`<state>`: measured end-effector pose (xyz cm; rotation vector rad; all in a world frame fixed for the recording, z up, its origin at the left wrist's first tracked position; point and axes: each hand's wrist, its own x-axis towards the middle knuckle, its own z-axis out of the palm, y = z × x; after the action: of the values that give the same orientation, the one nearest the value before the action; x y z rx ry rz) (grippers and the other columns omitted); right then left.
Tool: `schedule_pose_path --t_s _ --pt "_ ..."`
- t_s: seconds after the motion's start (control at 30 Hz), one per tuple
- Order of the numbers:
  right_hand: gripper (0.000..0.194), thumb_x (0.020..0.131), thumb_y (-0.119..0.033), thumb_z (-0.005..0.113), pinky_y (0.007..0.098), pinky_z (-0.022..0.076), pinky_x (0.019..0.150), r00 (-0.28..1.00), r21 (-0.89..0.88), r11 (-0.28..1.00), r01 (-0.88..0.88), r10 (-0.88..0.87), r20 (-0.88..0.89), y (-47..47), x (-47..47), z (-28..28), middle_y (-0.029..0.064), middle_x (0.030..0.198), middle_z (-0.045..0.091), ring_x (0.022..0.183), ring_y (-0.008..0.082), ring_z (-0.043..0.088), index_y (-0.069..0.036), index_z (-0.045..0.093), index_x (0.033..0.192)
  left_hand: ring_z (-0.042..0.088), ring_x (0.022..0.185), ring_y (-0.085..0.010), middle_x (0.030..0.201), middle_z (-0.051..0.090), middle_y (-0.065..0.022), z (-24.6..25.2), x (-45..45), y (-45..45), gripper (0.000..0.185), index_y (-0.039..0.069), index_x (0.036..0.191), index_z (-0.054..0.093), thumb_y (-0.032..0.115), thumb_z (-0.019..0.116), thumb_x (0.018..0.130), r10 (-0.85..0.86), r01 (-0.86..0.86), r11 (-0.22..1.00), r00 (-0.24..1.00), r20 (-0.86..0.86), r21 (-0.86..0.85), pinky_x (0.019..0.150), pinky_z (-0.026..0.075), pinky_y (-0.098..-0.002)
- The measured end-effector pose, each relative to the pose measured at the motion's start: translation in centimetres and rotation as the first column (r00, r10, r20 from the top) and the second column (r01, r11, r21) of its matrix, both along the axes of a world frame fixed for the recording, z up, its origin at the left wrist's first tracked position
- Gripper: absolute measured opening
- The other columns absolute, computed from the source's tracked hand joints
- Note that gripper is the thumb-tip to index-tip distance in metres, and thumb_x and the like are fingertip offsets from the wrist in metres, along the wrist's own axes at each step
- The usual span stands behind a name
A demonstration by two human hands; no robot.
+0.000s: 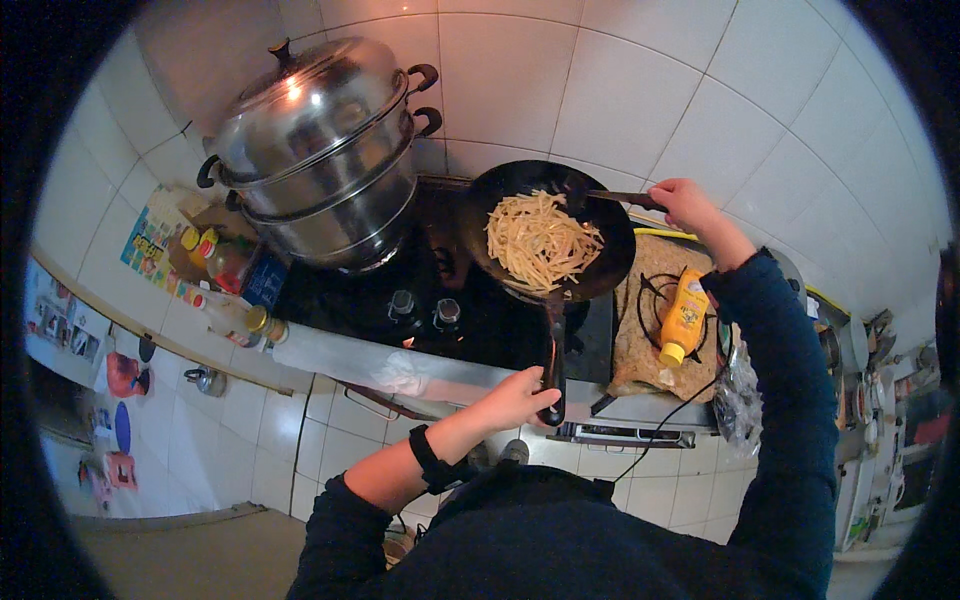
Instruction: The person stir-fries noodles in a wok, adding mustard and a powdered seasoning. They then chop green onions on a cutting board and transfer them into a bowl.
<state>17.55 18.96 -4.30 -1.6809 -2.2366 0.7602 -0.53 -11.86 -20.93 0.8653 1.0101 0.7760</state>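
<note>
A dark wok (480, 247) sits over the right side of a black gas cooktop (352, 304). Pale shredded strips (541, 240), which look like cut potato, are heaped in it. My left hand (517, 401) grips the wok's black handle (553, 345) near its end. At the wok's far right, my right hand (684, 204) holds the handle of a spatula (619, 196). Its dark head rests inside the wok at the edge of the strips, partly lost against the black metal.
Left of the wok stands a tall lidded steel steamer (322, 172). Several bottles and jars (225, 315) line the left end. A yellow squeeze bottle (684, 319) and a wire ring (651, 289) lie on a brown mat (634, 352). A black cable (675, 414) hangs over the counter edge.
</note>
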Motion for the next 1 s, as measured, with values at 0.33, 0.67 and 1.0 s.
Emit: schedule_pose_path --t_s 0.33,0.67,1.0 --pt "0.031 0.081 -0.011 0.065 0.0366 0.0479 0.072 0.713 0.262 0.663 -0.701 0.651 0.262 -6.6 -0.2 1.0 0.0099 0.086 0.065 0.081 0.0271 0.06 -0.014 0.065 0.112 0.064 0.084 -0.0188 0.099 0.063 -0.0106 0.1 0.4 -0.1 0.026 0.001 0.117 0.045 0.014 0.053 0.096 0.044 -0.044 0.999 0.999 -0.004 -0.014 0.067 0.057 -0.0334" --pt "0.025 0.076 -0.012 0.063 0.0432 0.0483 0.067 0.701 0.368 0.655 -0.66 0.36 0.616 -15.9 6.0 11.4 0.0136 0.077 0.059 0.077 0.0334 0.059 -0.019 0.069 0.099 0.064 0.085 -0.0174 0.1 0.063 -0.0092 0.0 -0.1 0.3 0.025 0.001 0.117 0.046 0.015 0.053 0.096 -0.034 0.035 0.999 0.996 -0.079 0.003 0.068 0.057 -0.0324" --pt "0.03 0.076 -0.012 0.065 0.0443 0.0493 0.072 0.763 0.33 0.803 -0.497 0.223 0.608 -15.1 2.1 4.2 0.0134 0.079 0.061 0.081 0.0347 0.06 -0.018 0.067 0.105 0.064 0.084 -0.0168 0.098 0.062 -0.008 0.7 -0.1 -0.1 0.025 0.001 0.115 0.046 0.015 0.053 0.096 0.004 -0.004 1.0 1.0 -0.02 0.004 0.068 0.057 -0.0318"
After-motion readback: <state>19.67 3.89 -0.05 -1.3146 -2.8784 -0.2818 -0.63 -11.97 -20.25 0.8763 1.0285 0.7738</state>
